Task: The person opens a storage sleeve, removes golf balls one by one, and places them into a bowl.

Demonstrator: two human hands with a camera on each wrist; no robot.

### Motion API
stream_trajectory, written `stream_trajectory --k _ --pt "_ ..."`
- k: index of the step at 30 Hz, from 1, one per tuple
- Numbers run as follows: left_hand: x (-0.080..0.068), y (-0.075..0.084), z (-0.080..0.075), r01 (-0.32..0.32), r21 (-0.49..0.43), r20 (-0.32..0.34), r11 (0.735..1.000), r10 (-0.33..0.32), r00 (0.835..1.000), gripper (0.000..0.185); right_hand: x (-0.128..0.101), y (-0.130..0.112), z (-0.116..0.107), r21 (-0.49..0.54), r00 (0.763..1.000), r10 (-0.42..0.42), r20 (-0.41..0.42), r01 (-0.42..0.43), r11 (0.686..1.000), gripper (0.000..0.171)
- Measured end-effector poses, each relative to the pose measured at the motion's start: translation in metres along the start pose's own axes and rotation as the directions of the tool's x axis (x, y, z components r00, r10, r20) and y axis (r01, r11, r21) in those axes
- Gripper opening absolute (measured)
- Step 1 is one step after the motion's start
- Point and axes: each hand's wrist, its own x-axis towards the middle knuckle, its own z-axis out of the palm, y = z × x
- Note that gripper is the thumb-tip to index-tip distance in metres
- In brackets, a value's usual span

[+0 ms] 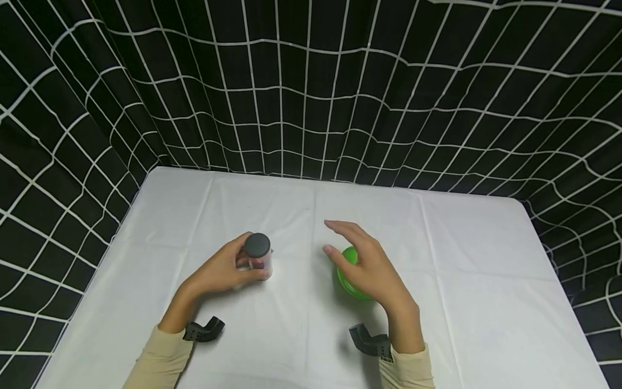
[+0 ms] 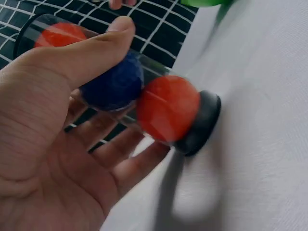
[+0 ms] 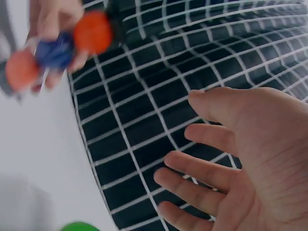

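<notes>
Left hand (image 1: 224, 271) grips a ball tube (image 1: 259, 253) short of the surface's far edge (image 1: 340, 190), probably positioning it, next needing steadiness; right hand (image 1: 370, 265) empty, relaxed.

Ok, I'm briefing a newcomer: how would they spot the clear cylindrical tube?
On the white-clothed table, find the left hand. It grips the clear cylindrical tube. Unlike the round green object partly hidden by the right hand, this shows a blue ball between two red ones.

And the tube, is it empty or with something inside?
Not empty: inside the clear tube, a blue ball shows between two red balls.
</notes>
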Motion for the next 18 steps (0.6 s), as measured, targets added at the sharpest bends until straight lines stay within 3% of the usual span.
stream_trajectory --k 2,6,10,13,18 --pt "0.002 -0.001 0.002 -0.013 -0.054 -0.005 0.998 0.012 1.0 0.052 0.001 -0.005 0.003 0.013 1.0 0.003 0.013 -0.003 1.0 0.047" --pt "0.004 -0.004 0.006 -0.047 -0.038 -0.016 0.998 0.046 0.999 0.041 0.001 -0.007 0.011 0.024 0.999 -0.031 0.018 0.03 0.999 0.047" --pt "0.005 -0.003 0.009 -0.076 0.05 -0.02 0.996 0.077 0.997 0.035 0.001 -0.009 0.021 0.054 0.997 -0.072 0.027 0.07 0.996 0.053" --pt "0.002 0.001 0.011 -0.099 0.141 -0.031 0.985 0.104 0.994 0.043 0.001 -0.012 0.025 0.08 0.993 -0.108 0.04 0.104 0.991 0.06" --pt "0.0 0.017 0.012 -0.126 0.308 -0.054 0.943 0.15 0.987 0.06 0.003 -0.019 0.029 0.113 0.984 -0.166 0.067 0.158 0.981 0.063"
